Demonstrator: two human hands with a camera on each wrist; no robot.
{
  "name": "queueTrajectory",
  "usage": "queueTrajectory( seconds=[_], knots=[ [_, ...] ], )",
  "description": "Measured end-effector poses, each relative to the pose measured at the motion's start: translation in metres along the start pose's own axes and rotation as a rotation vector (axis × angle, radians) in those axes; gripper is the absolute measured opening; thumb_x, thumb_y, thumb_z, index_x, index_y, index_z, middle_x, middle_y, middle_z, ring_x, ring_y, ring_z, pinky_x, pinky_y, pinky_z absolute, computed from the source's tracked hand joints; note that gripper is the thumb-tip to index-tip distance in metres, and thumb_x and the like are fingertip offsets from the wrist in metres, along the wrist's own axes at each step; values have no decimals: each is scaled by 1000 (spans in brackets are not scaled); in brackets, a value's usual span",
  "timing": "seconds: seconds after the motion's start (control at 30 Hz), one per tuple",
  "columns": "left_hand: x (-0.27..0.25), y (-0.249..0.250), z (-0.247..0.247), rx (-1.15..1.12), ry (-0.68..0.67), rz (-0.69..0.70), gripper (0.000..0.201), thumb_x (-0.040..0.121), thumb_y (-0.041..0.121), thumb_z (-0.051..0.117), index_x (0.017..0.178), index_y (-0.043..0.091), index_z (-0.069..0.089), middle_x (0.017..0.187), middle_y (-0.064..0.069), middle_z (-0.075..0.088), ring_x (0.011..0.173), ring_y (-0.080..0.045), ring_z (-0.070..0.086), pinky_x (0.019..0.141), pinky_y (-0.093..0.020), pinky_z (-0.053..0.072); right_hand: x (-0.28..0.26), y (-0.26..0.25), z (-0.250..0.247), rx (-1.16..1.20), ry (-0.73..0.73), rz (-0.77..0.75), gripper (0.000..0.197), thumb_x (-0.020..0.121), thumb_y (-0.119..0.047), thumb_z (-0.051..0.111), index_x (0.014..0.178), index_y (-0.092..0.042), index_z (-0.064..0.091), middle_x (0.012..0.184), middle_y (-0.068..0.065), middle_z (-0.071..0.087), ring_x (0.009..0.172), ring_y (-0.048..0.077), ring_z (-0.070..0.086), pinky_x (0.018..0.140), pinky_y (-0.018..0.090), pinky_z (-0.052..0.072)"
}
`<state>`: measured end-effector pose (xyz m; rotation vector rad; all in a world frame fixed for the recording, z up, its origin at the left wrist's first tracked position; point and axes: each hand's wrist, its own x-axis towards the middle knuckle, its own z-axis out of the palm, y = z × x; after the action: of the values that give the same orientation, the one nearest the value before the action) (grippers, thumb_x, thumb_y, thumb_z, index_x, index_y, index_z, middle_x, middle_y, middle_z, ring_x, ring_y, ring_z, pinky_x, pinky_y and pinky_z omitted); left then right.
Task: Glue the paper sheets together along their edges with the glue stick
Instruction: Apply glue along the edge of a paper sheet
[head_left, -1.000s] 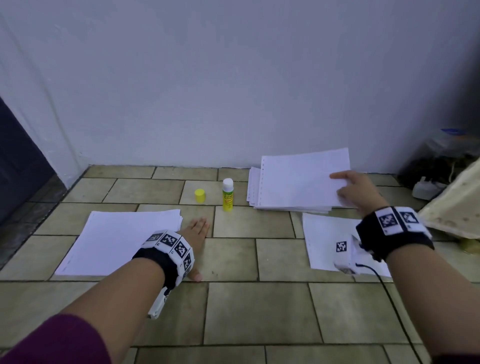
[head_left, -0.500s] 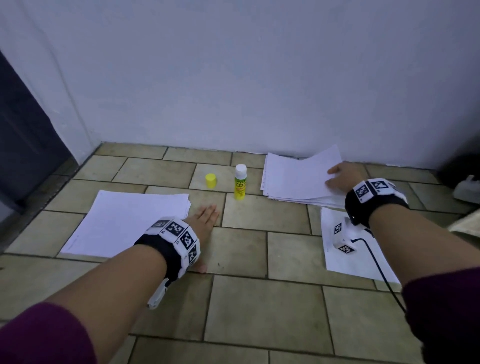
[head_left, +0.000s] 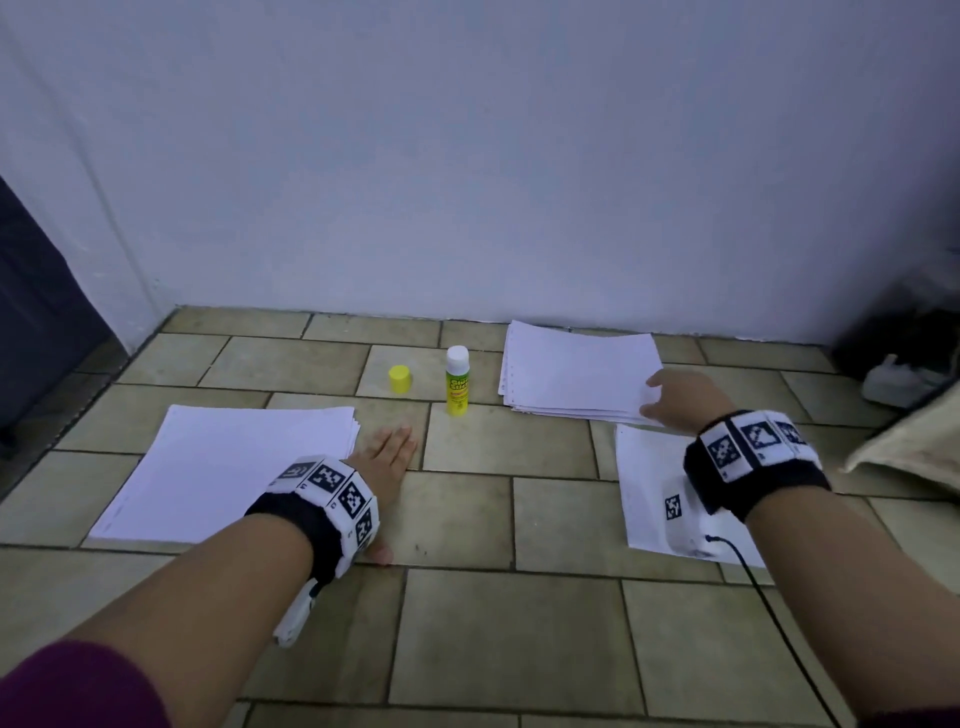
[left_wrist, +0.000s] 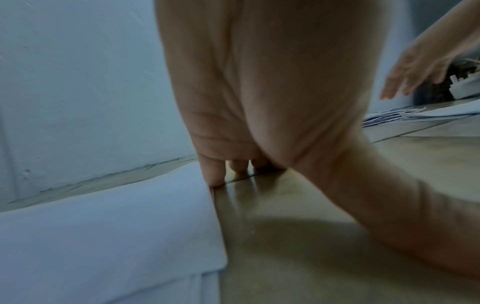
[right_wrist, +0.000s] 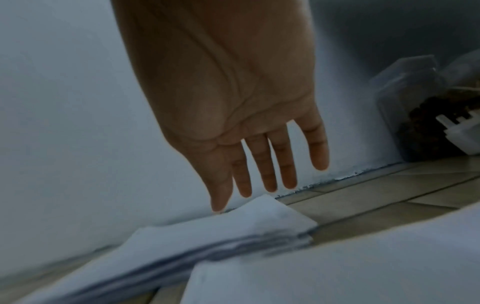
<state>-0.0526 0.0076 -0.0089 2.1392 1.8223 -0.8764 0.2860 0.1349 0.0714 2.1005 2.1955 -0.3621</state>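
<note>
On the floor (head_left: 467, 519), two paper stacks (head_left: 576, 371), one single sheet (head_left: 644, 467), one glue stick (head_left: 457, 382).

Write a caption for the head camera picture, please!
Right hand reaches a paper stack; an uncapped glue stick stands nearby.

Right hand (head_left: 675, 400) fingertips hidden over paper stack (head_left: 576, 369), glue stick (head_left: 457, 382) label unreadable

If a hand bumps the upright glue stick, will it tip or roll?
The glue stick stands tall and narrow on the tiled floor, so it would probably tip easily. Being round, it would likely roll afterwards. Its cap is off, so glue might smear.
</note>
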Motion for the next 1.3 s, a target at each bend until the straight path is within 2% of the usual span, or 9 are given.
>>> queueTrajectory(
  seconds=[0.07,0.2,0.3,0.57,0.67,0.8,0.9,1.13,1.3],
  knots=[
    [-1,3,-3,-107,57,-38,108,84,35,70,150,2,-9,159,-15,-17,148,-27,-9,120,-39,1,-26,1,11,-72,-72,-17,51,91,-31,61,135,-9,47,136,11,51,123,26,49,100,32,40],
    [-3,5,-6,74,18,-35,112,86,44,64,147,-6,-16,155,-20,-21,146,-31,-15,120,-43,-4,-57,2,34,-99,-152,-29,63,85,-36,68,138,-11,44,139,11,46,128,27,44,103,33,38],
    [0,6,-5,24,56,-56,88,97,26,48,145,-5,-19,157,-22,-17,146,-32,-14,120,-44,-6,-66,2,41,-94,-142,-20,69,83,-38,69,141,-14,40,139,12,45,129,30,42,104,36,40],
    [-40,14,-26,-6,12,-18,122,79,47,73,149,1,-16,158,-15,-19,148,-26,-11,121,-40,8,-79,0,44,-81,-132,-10,68,87,-39,65,143,-15,35,142,11,41,130,29,40,106,34,35],
    [-51,-4,-22,-214,89,-137,114,81,60,63,152,7,-9,160,-8,-15,148,-24,-9,120,-43,14,-80,-2,40,-77,-130,-3,68,87,-39,65,142,-14,36,142,12,41,130,28,41,107,33,34],
    [-62,-37,-17,-298,149,-408,94,85,64,53,148,3,19,155,-13,18,144,-31,17,108,-42,32,-81,-4,42,-81,-132,10,67,87,-40,65,141,-14,37,141,12,41,130,29,41,107,34,35],
    [-67,-56,-5,-247,82,-405,64,82,56,64,127,12,55,129,-3,58,110,-17,56,89,-27,45,-81,-5,44,-80,-129,15,66,87,-40,65,141,-15,37,140,12,42,129,30,41,106,35,36],
    [-74,-60,11,-279,117,-414,76,83,53,66,146,22,36,145,4,43,133,-15,42,107,-27,36,-84,-5,47,-3,-96,47,67,85,-37,68,137,-11,36,137,11,43,128,30,40,103,35,37],
    [-76,-56,10,-283,138,-417,46,92,25,58,137,19,49,134,2,54,122,-15,53,98,-23,41,-86,-4,50,-32,-58,65,57,83,-39,69,128,-11,46,132,14,40,124,30,40,103,33,35]
  ],
)
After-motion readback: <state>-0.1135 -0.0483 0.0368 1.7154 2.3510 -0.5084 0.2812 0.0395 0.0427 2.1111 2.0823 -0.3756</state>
